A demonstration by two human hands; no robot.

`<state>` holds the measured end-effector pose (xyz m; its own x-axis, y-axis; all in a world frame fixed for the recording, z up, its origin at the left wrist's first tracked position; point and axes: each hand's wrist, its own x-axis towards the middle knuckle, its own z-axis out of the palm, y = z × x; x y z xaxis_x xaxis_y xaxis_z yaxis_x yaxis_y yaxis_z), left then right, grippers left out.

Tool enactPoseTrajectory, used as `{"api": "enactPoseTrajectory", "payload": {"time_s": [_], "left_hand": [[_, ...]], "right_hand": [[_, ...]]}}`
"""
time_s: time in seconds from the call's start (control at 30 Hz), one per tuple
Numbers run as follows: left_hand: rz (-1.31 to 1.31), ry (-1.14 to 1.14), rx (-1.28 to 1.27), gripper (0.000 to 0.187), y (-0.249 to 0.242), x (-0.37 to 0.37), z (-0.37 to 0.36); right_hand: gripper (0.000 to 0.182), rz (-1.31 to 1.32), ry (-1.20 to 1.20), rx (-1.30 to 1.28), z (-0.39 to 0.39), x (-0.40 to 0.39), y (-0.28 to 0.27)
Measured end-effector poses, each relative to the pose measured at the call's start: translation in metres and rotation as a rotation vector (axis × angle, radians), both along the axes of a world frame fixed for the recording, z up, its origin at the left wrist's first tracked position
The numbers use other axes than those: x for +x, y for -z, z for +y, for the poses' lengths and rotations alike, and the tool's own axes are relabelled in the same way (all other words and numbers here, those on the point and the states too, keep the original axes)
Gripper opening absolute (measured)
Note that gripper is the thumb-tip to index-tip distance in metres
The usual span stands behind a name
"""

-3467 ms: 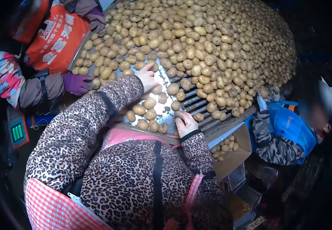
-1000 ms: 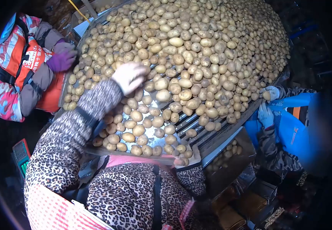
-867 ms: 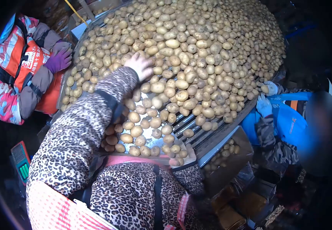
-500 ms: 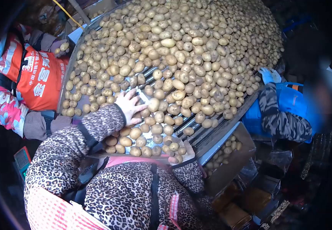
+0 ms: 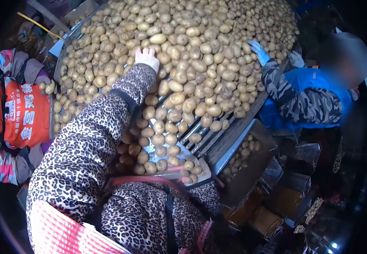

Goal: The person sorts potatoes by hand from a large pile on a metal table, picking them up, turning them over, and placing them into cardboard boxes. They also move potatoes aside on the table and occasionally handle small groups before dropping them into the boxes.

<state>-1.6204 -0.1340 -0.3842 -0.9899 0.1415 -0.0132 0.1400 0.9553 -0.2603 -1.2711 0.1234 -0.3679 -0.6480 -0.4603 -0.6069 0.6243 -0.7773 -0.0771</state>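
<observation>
The potatoes point(image 5: 175, 86) should handle firm and light; cup their middles. Left hand point(image 5: 148, 59) bends over them, right hand point(image 5: 204, 171) is half-hidden (neither grip readable).

Left arm point(image 5: 82, 144) out long, a full forward reach, elbow nearly straight, the leopard-print sleeve running right up to the wrist! At the far end, the left hand point(image 5: 147, 59) shows its back, fingers pointing forward and bent downward, their tips hard to make out. Across on the other side, the right arm point(image 5: 205, 195) sits tucked in close beside the torso point(image 5: 141, 220), and the right hand point(image 5: 205, 170), pale and partly covered, is tough to read.
</observation>
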Motion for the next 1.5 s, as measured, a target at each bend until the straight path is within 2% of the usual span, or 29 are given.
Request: {"api": "enactPoseTrajectory", "payload": {"time_s": [0.07, 0.23, 0.4, 0.47, 0.5, 0.53, 0.57, 0.6, 0.63, 0.7, 0.73, 0.8, 0.83, 0.87, 0.93, 1.0, 1.03, 1.07, 1.13, 1.2, 1.27, 1.33, 1.4, 1.47, 1.5], "left_hand": [[-0.148, -0.065, 0.022, 0.029, -0.008, 0.002, 0.0], [-0.118, -0.123, 0.096, 0.037, 0.001, -0.002, -0.001], [-0.047, 0.13, 0.046, 0.047, -0.011, 0.046, -0.019], [0.059, 0.177, 0.167, 0.046, 0.004, 0.069, -0.031], [0.165, 0.148, 0.272, 0.042, 0.005, 0.083, -0.034], [0.32, 0.211, 0.483, 0.034, 0.01, 0.092, -0.042], [0.421, 0.228, 0.674, 0.022, -0.01, 0.111, -0.033], [0.33, 0.345, 0.927, 0.014, -0.021, 0.124, -0.027], [0.064, 0.53, 1.188, 0.012, -0.033, 0.133, -0.017], [-0.136, 0.965, 1.191, 0.024, -0.078, 0.163, 0.01], [-0.152, 0.986, 1.153, 0.032, -0.069, 0.172, 0.02], [-0.247, 0.812, 1.04, 0.042, -0.083, 0.155, 0.034], [-0.133, 0.755, 1.017, 0.047, -0.065, 0.132, 0.041], [-0.259, 0.634, 0.829, 0.05, -0.085, 0.11, 0.053], [0.052, 0.661, 0.723, 0.05, -0.043, 0.072, 0.076], [0.256, 0.698, 0.462, 0.056, 0.003, 0.086, 0.089], [0.203, 0.643, 0.509, 0.059, 0.011, 0.102, 0.092], [0.074, 0.712, 0.431, 0.057, -0.012, 0.123, 0.085], [-0.022, 0.821, 0.575, 0.052, -0.003, 0.154, 0.064], [-0.142, 0.927, 0.511, 0.051, -0.012, 0.192, 0.047], [-0.094, 0.879, 0.596, 0.056, -0.01, 0.225, 0.025], [-0.272, 0.729, 0.473, 0.057, -0.02, 0.242, -0.008], [-0.251, 0.781, 0.489, 0.061, -0.013, 0.246, -0.039], [-0.238, 0.756, 0.554, 0.066, -0.023, 0.253, -0.049], [-0.153, 0.739, 0.494, 0.067, -0.024, 0.259, -0.053]], "right_hand": [[0.044, -0.016, 0.055, -0.104, -0.008, 0.001, -0.001], [0.043, 0.132, -0.041, -0.3, -0.015, -0.004, -0.004], [0.043, 0.144, 0.029, -0.398, -0.008, 0.02, 0.013], [0.044, 0.145, 0.055, -0.341, -0.006, 0.025, 0.032], [0.044, 0.179, 0.039, -0.275, -0.008, 0.024, 0.037], [0.043, 0.21, 0.024, -0.209, -0.011, 0.023, 0.042], [0.042, 0.306, 0.014, -0.291, -0.016, 0.018, 0.051], [0.038, 0.064, -0.051, -0.07, -0.019, 0.002, 0.017], [0.038, 0.045, -0.047, -0.06, -0.021, -0.007, 0.005], [0.038, 0.142, -0.038, -0.176, -0.022, -0.014, 0.008], [0.037, 0.181, -0.032, -0.23, -0.022, -0.015, 0.01], [0.037, 0.224, -0.021, -0.273, -0.023, -0.016, 0.017], [0.037, 0.242, -0.009, -0.282, -0.021, -0.017, 0.017], [0.037, 0.243, 0.002, -0.272, -0.019, -0.016, 0.015], [0.035, 0.225, 0.014, -0.213, -0.016, -0.016, 0.003], [0.033, 0.2, 0.022, -0.139, -0.013, -0.015, -0.012], [0.031, 0.184, 0.053, -0.141, -0.01, -0.011, -0.008], [0.024, 0.103, 0.137, -0.08, -0.013, -0.011, -0.032], [0.025, 0.164, 0.144, -0.126, -0.002, -0.005, -0.019], [0.029, 0.093, 0.16, 0.013, 0.0, -0.002, -0.022], [0.034, 0.077, 0.185, 0.102, 0.002, 0.0, -0.012], [0.037, 0.355, 0.232, -0.064, 0.005, 0.001, 0.015], [0.055, 0.357, 0.234, -0.374, 0.012, -0.002, 0.018], [0.06, 0.29, 0.343, -0.385, 0.011, -0.002, -0.017], [0.062, 0.276, 0.376, -0.355, 0.01, -0.001, -0.031]]}}
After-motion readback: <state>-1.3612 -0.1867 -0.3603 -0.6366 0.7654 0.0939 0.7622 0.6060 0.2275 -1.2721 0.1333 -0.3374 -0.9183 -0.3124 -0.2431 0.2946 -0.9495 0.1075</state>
